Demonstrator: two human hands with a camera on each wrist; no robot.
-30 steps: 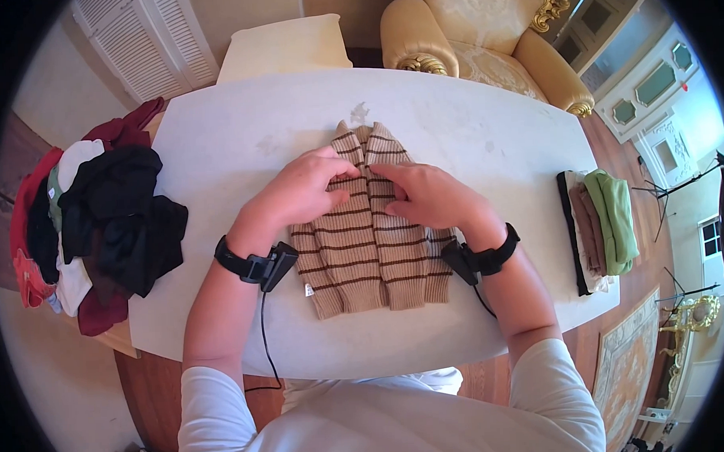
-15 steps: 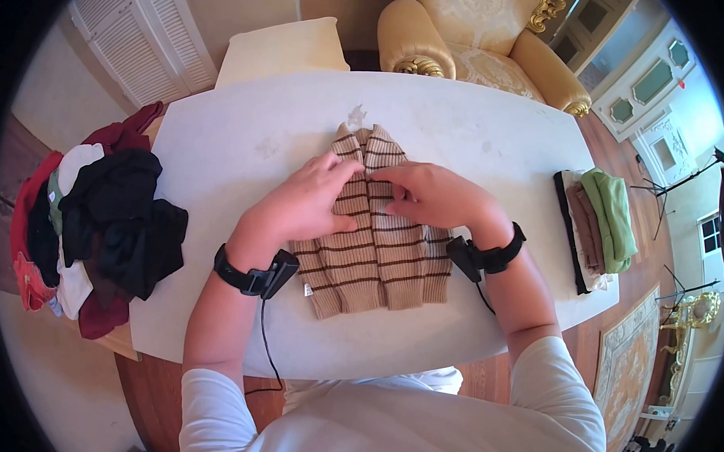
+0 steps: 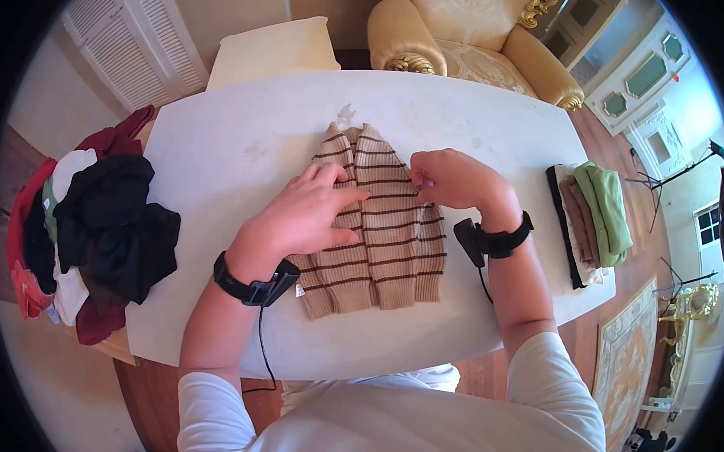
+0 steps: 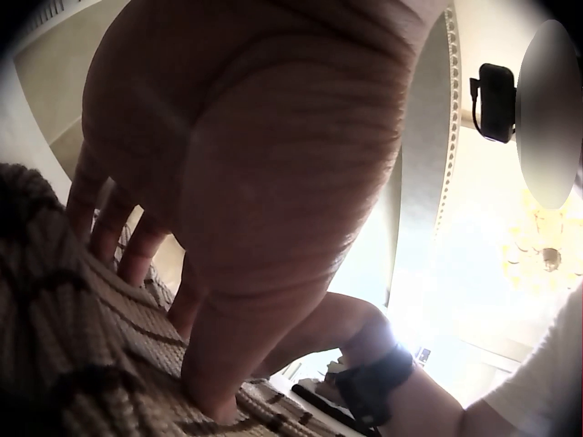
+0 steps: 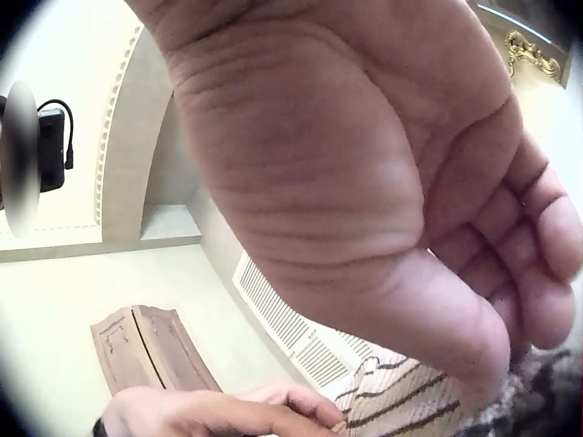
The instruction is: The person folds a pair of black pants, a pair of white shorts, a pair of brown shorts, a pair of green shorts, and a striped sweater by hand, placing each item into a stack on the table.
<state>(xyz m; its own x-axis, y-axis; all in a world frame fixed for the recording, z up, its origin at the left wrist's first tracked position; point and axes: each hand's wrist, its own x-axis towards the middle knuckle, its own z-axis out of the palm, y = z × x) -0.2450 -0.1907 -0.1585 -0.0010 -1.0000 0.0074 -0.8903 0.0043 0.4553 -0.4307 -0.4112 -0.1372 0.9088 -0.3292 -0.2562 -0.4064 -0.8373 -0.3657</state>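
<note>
A beige ribbed knit sweater (image 3: 395, 257) with dark brown stripes lies on the white table, its top narrowing to two points and a seam-like line down its middle. My left hand (image 3: 301, 208) rests on its left half, fingers spread and fingertips on the knit; the left wrist view shows the thumb (image 4: 214, 391) against the ribbing. At the sweater's upper right edge, my right hand (image 3: 460, 183) has its fingers curled in and pinches the knit at the border. In the right wrist view the thumb (image 5: 455, 337) meets the fabric, the index fingertip hidden behind it.
To the left is a loose heap of dark, red and white clothes (image 3: 111, 223). A stack of folded garments (image 3: 601, 218), green outermost, stands near the right edge of the white table (image 3: 246, 326). Beyond the table are a low cream table (image 3: 272, 54) and a gold armchair (image 3: 466, 23).
My right hand has moved from the sweater's middle to its upper right edge. The left hand has shifted slightly down over the left half, fingers more spread.
</note>
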